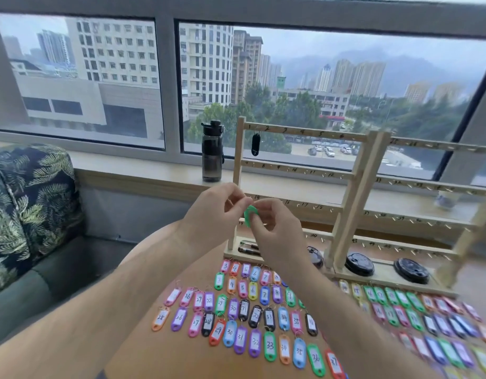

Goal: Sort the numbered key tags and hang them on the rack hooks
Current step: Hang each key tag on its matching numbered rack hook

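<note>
Both my hands are raised in front of the wooden rack (351,192) and share a green key tag (248,213). My left hand (217,212) pinches its top with thumb and fingertip. My right hand (274,225) pinches the tag's lower side. The tag's number is hidden. A black key tag (255,144) hangs from the hook numbered 1 on the top bar. Several coloured numbered tags (252,310) lie in rows on the wooden table below my arms, and more lie at the right (438,324).
A dark water bottle (212,151) stands on the windowsill left of the rack. A second rack section (438,187) extends right. Black round lids (359,264) sit on the rack base. A leaf-print sofa cushion (31,203) is at the left.
</note>
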